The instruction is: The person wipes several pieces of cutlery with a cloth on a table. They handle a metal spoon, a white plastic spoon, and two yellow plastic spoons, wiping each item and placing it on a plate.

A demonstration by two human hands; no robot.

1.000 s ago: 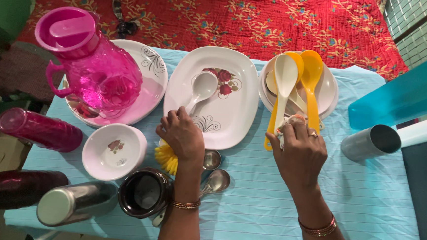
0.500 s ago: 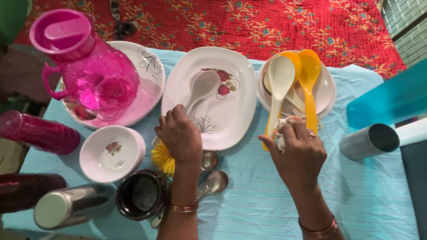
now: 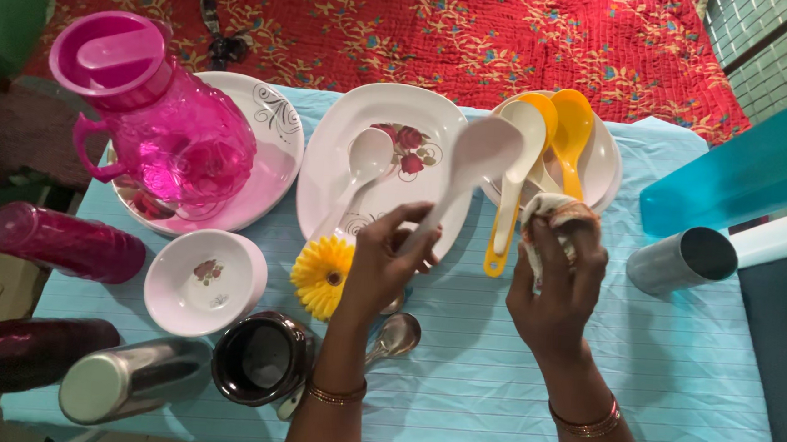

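My left hand [image 3: 377, 265] grips the handle of a white serving spoon [image 3: 478, 149], which is lifted and blurred above the white rectangular plate [image 3: 436, 114]. A second white spoon [image 3: 366, 156] lies on that plate. My right hand [image 3: 557, 295] is closed on a bunched cloth [image 3: 554, 208], just right of the lifted spoon. Behind the cloth, a white bowl [image 3: 608, 161] holds two yellow spoons [image 3: 572, 132] and a white spoon [image 3: 521, 138].
A yellow flower [image 3: 322, 276], steel spoons [image 3: 396, 332], a dark mug [image 3: 262, 359] and a small white bowl [image 3: 203, 278] sit near my left wrist. A pink jug [image 3: 158, 125] stands on a round plate [image 3: 280, 141]. A steel tumbler [image 3: 682, 260] and teal container [image 3: 743, 170] are at the right.
My left hand has lifted a white spoon off the plate and swung it right, uncovering the yellow flower. My right hand has turned the cloth upward toward the spoon.
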